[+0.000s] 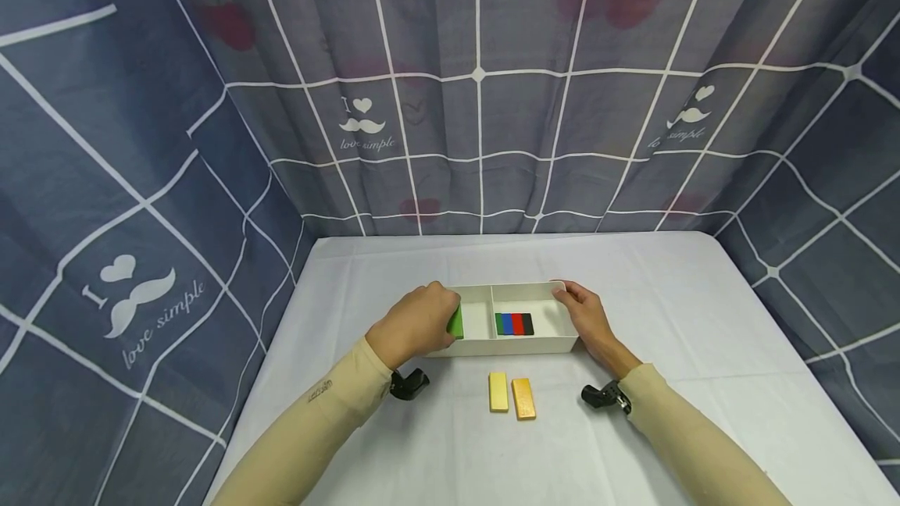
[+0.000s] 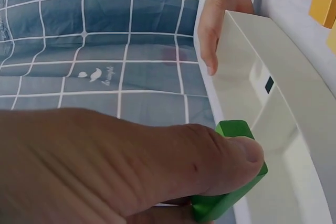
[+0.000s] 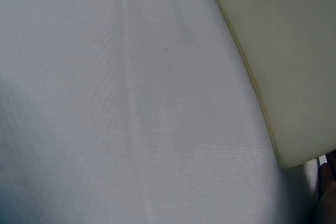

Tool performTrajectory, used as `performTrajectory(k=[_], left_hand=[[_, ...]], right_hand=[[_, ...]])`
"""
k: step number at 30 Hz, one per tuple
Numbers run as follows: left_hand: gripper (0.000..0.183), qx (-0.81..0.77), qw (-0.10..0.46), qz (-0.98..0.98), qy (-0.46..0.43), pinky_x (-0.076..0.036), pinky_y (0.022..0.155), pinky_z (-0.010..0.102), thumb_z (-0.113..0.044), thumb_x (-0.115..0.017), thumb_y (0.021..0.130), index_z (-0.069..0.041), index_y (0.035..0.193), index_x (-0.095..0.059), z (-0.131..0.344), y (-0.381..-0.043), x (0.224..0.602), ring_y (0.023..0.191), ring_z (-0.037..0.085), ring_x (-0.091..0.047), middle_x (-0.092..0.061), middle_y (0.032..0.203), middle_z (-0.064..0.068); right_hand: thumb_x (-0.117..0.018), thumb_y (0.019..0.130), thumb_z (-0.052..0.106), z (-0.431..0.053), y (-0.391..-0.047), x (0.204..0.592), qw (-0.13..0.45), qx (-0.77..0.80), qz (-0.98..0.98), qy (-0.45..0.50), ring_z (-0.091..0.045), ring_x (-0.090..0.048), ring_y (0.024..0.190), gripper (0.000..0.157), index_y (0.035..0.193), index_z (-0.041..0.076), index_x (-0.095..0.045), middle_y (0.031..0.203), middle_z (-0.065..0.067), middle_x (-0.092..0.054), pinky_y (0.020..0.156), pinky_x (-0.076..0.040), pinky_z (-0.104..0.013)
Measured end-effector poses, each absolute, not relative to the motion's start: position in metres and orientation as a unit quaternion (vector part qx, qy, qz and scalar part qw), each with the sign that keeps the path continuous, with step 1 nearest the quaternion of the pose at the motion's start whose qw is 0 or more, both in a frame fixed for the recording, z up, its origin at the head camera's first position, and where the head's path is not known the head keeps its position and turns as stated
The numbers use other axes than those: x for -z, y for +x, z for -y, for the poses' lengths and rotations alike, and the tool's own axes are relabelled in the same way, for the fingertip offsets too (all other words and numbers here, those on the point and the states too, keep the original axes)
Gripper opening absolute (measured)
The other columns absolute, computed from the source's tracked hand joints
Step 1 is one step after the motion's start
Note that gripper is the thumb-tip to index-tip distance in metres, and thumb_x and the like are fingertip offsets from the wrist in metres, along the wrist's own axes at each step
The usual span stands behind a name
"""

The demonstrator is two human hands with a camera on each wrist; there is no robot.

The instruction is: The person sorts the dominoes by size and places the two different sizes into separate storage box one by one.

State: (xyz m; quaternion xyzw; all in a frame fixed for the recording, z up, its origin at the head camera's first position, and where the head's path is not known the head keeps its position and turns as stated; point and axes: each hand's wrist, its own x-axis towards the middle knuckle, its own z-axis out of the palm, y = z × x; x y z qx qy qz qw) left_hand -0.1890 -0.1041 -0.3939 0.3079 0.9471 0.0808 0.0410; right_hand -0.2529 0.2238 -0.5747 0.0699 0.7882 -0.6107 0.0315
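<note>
A white two-compartment box sits on the table. My left hand pinches a green block at the box's left end, over the left compartment. Up close in the left wrist view, my thumb lies across the green block, above the box's rim. My right hand grips the box's right end, thumb over the rim. In the right compartment, several blocks stand in a row: green, blue, red and black. In the right wrist view, the box's pale side fills the upper right.
A yellow block and a golden-orange block lie on the white tablecloth in front of the box. Dark gridded curtains hang behind the table and along both sides. Each wrist wears a black camera mount.
</note>
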Motion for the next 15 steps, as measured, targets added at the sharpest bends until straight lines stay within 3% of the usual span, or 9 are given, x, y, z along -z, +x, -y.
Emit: performTrajectory(k=[5,15], left_hand=[[0.028,-0.069,0.052,-0.949,0.303,-0.049,0.057,0.028,-0.007,-0.094,0.082,-0.009,0.078,-0.067,0.096,-0.198,0.399,0.063,0.014,-0.054,-0.060,0.071,0.000],[0.025,-0.067,0.066,-0.953,0.287,-0.051,0.058,0.030,-0.011,-0.096,0.082,-0.008,0.083,-0.072,0.083,-0.210,0.412,0.063,0.013,-0.056,-0.063,0.073,0.000]], right_hand=[[-0.062,0.112,0.042,-0.224,-0.252,0.574,0.032,0.614,-0.785,0.071,-0.031,-0.061,0.133,0.057,0.155,0.004,-0.060,0.152,-0.022,-0.064,0.100,-0.050,-0.028],[-0.061,0.112,0.041,-0.224,-0.251,0.574,0.030,0.613,-0.787,0.068,-0.031,-0.061,0.131,0.056,0.154,0.004,-0.060,0.151,-0.022,-0.065,0.098,-0.050,-0.025]])
